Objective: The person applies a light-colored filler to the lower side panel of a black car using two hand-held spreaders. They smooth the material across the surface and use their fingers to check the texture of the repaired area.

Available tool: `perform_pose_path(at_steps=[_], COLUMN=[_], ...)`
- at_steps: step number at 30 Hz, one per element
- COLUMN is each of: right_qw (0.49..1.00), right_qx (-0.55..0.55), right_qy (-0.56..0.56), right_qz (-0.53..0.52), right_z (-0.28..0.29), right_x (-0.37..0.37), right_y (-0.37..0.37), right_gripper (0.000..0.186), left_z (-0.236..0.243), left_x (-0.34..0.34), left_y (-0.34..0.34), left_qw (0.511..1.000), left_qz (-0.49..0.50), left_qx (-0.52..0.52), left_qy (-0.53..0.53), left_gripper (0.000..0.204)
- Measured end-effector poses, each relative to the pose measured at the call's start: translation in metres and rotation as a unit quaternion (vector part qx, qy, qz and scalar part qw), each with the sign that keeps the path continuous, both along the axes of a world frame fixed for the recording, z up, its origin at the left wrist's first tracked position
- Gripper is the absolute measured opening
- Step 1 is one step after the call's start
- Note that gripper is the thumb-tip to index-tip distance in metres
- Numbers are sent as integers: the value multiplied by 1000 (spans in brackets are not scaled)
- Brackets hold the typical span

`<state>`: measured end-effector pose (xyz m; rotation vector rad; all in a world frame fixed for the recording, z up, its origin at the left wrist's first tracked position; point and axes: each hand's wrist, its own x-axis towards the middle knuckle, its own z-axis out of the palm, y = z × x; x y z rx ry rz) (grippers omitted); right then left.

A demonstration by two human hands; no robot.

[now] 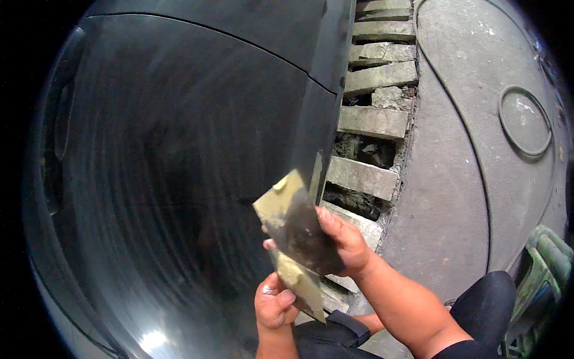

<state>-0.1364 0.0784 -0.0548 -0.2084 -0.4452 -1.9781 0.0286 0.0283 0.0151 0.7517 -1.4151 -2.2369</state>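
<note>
My right hand point(344, 242) grips a flat, dark spreader point(305, 239) whose upper end carries pale yellow paste. Just below it, my left hand point(278, 302) holds a second flat blade point(302, 287), also smeared with pale yellow paste, angled under the first one; whether the two blades touch I cannot tell. Both hands are near the lower edge of a dark car body panel point(179, 131), which has cloudy swirl marks and a recessed handle at the far left. The fingers of my right hand are partly hidden behind its blade.
A row of concrete slats point(365, 173) over dark gaps, one broken, runs beside the panel. On the grey floor point(448, 197) lie a long hose point(463, 119) and a coiled loop point(526, 149). A green plastic chair point(541, 257) stands at lower right, beside my bent knee point(484, 299).
</note>
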Motion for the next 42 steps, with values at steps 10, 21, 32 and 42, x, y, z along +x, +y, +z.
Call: perform_pose_path(at_steps=[10,21,32,42], right_qw=[532,507,506,603], right_qx=[426,462,445,529], right_qy=[523,511,502,413], right_qz=[-512,-517,-542,-432], right_z=[42,23,21,11], right_x=[-25,-37,-33,-99], right_y=[-102,-109,-109,-135], right_gripper=[80,73,76,76], left_z=[14,12,5,1], left_x=[53,74,64,56], left_y=[-17,-39,-44,-33], left_qw=[978,984,983,979], left_qz=[14,-61,-79,-37], left_qx=[-185,-81,-99,-171], left_qy=[96,149,131,106], left_gripper=[37,42,40,47])
